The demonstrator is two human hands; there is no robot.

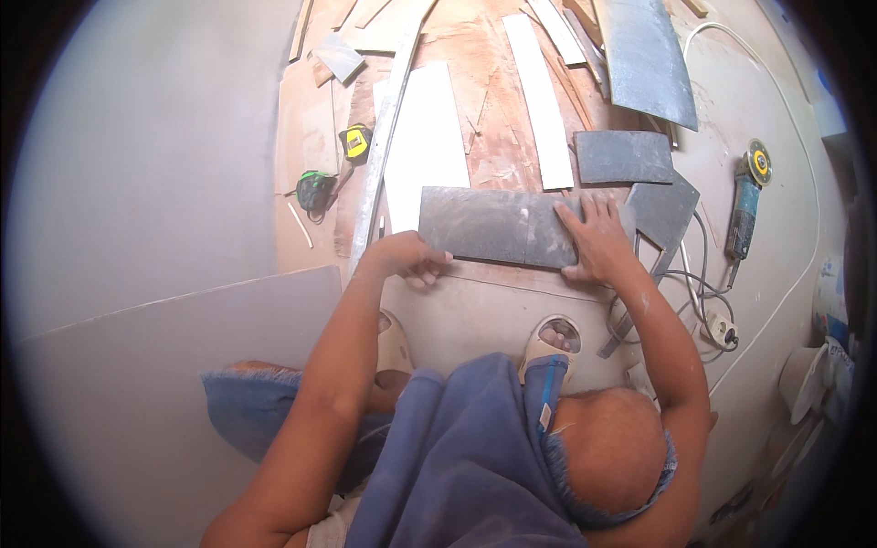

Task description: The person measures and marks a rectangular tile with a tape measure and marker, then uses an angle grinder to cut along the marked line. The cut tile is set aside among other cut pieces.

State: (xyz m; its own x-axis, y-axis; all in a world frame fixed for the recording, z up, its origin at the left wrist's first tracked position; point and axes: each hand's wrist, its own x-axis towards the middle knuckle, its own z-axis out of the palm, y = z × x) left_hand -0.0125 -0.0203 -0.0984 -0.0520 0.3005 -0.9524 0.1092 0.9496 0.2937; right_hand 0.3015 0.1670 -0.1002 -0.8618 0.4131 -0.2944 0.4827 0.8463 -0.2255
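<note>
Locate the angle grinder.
In the head view, the angle grinder lies on the floor at the right, above the white power socket and right of the dark pointed tile.

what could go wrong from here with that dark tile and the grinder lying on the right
The bare right hand presses on the dark tile, the left hand at its near edge; a sharp edge might nick the fingers.

The toes show through an open sandal, so a dropped tile could hurt them.

The grinder lies with its disc seemingly uncovered; brushing against it might cause a cut.
</note>
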